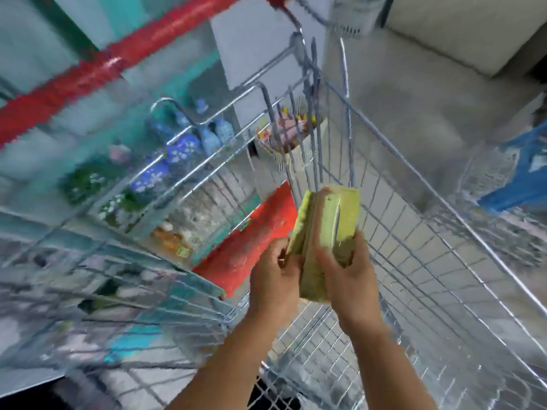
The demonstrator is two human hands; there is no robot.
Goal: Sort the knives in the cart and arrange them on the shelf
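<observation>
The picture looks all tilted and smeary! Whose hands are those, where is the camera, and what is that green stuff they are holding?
There is no robot here. The camera sits on a person's head and looks down, so you see what they see. It is smeary because the head was moving.

The two arms coming up from the bottom belong to that person. The left hand and the right hand together grip a stack of green packs. The job is sorting knives, so these are likely knife packs, but the blur hides what is inside.

Under the hands is a wire shopping cart. To the left are wire shelf baskets with blue and green things in them, too blurry to name.
</observation>
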